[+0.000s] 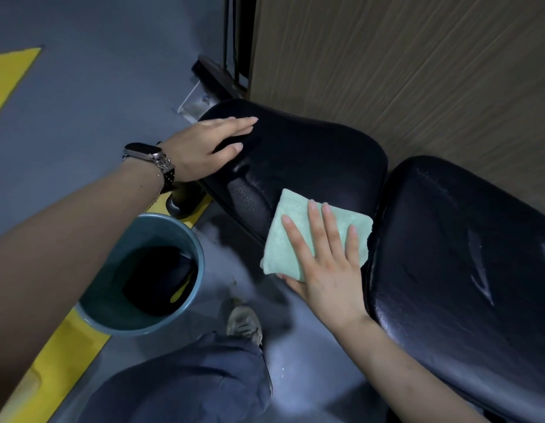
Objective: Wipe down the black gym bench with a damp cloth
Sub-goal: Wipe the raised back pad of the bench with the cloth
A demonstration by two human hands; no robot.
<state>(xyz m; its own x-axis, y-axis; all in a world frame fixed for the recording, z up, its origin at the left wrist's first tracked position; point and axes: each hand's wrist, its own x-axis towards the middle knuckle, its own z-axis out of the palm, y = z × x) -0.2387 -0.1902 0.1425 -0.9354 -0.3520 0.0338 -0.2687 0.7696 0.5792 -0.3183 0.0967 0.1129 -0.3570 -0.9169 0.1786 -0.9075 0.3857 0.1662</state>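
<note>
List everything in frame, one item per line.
bench pads: 2, black, right half of view, end to end with a narrow gap between them
cloth: 1, pale green, folded, on the near edge of the left pad
bucket: 1, teal, on the floor left of the bench, dark inside
floor markings: yellow stripes on grey floor, far left and under the bucket
wall panel: 1, wood-grain brown, behind the bench
bench frame: black metal, at the far end of the bench
watch: 1, dark face, on the left wrist
shoe: 1, light grey, on the floor
trouser leg: dark blue, bottom centre
left hand: flat on the far pad
right hand: pressing the cloth, fingers spread
</note>
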